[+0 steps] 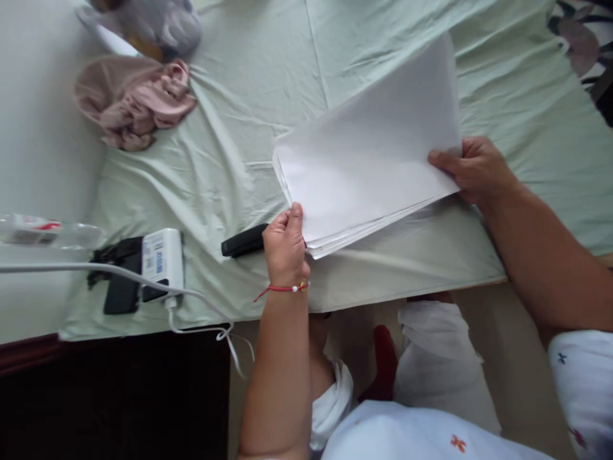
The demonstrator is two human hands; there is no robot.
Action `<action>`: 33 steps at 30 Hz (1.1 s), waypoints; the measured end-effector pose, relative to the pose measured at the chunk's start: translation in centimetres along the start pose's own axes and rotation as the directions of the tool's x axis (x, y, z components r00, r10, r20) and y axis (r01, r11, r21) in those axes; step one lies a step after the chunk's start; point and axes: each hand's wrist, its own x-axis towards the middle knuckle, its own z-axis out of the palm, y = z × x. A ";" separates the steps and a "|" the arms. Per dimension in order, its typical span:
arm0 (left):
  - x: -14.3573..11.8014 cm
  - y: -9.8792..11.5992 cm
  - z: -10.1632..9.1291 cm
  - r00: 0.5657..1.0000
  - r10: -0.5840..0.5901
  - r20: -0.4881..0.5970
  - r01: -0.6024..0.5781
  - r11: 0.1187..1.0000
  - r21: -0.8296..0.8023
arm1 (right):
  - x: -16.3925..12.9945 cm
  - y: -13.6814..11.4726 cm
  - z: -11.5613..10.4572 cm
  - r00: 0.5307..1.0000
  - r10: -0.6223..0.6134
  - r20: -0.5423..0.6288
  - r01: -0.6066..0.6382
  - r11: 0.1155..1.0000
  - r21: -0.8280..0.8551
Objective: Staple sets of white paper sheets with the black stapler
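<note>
Paper fills the middle of the view: a stack of white sheets [368, 153] held up at a slant over the pale green bedsheet [249, 96], its top corner pointing toward one o'clock. The left hand [285, 246] is pinched shut on the stack's lower corner at about seven o'clock of the sheets, thumb on top. The right hand [472, 169] is closed on the edge at about four o'clock, fingers over the top sheet. The two hands are well apart, one at each end of the lower edge.

The sheets fan out slightly along that lower edge, so the stack is not squared. As a judgement, the likeliest trouble is a sheet sliding free: only two corners are gripped, and the lower leaves could slip from under the thumbs and fall onto the bed or off its near edge to the floor. A tighter squeeze could crease the corners instead.

A black stapler [244, 241] lies on the bedsheet just beside the left hand, at its nine o'clock, partly hidden by the fingers; a downward move of the stack could knock it. Farther toward nine o'clock sit a white charger block [163, 259] with a white cable [196, 297] trailing over the bed's edge. A pink cloth [136, 105] lies at ten o'clock, well clear.
</note>
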 end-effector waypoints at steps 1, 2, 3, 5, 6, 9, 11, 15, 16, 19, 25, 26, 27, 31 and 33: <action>0.0 0.1 0.0 0.999 -0.015 0.029 0.014 1.000 0.022 | 0.1 0.0 0.0 1.000 -0.003 -0.013 0.003 1.000 0.004; 0.1 0.2 -0.1 0.998 -0.032 0.049 0.029 0.998 0.056 | 0.1 0.0 0.0 1.000 -0.002 -0.026 0.003 1.000 0.008; 0.1 0.3 -0.2 0.997 -0.050 0.059 0.044 0.994 0.096 | 0.1 0.1 -0.1 0.999 0.003 -0.038 -0.002 1.000 0.011; 0.3 0.2 -0.5 0.997 -0.068 0.040 0.060 0.983 0.171 | 0.2 0.1 -0.1 0.999 0.015 -0.048 -0.014 1.000 0.013; 0.4 0.1 -0.7 0.998 -0.061 0.021 0.055 0.979 0.195 | 0.2 0.1 -0.1 0.999 0.019 -0.043 -0.018 1.000 0.010; 0.6 -0.2 -1.0 0.999 -0.040 -0.006 0.041 0.979 0.198 | 0.1 0.1 0.0 1.000 0.014 -0.024 -0.015 1.000 -0.007; 0.4 -0.1 -0.9 0.998 -0.061 0.023 0.055 0.982 0.180 | 0.1 0.1 0.0 1.000 0.009 -0.030 -0.010 1.000 -0.009; 0.0 0.7 -0.7 0.982 -0.135 0.129 0.106 0.971 0.215 | 0.1 -0.2 0.1 0.998 0.006 -0.058 -0.004 1.000 0.031; -0.1 0.8 -0.7 0.981 -0.145 0.133 0.112 0.967 0.230 | 0.1 -0.2 0.1 0.998 0.006 -0.067 -0.004 0.999 0.038; -0.2 1.0 -0.7 0.984 -0.148 0.095 0.121 0.961 0.249 | 0.0 -0.2 0.2 0.997 -0.002 -0.073 0.004 1.000 0.025; -0.2 1.1 -0.2 0.987 -0.162 0.013 0.156 0.967 0.203 | 0.1 -0.2 0.0 0.997 -0.001 -0.076 0.004 0.999 0.033; -0.1 1.2 -0.2 0.986 -0.165 0.000 0.162 0.971 0.179 | 0.1 -0.2 0.0 0.997 0.004 -0.075 -0.001 0.999 0.045; -0.1 1.2 -0.2 0.985 -0.171 -0.002 0.170 0.973 0.154 | 0.1 -0.2 -0.1 0.997 0.007 -0.076 -0.003 0.999 0.054; 0.1 1.0 -0.7 0.978 -0.206 0.035 0.199 0.969 0.147 | 0.1 -0.2 0.0 0.998 0.007 -0.063 -0.004 0.999 0.052; 0.3 0.9 -0.9 0.980 -0.194 0.038 0.185 0.969 0.166 | 0.0 -0.2 0.1 0.999 0.008 -0.050 -0.006 0.999 0.038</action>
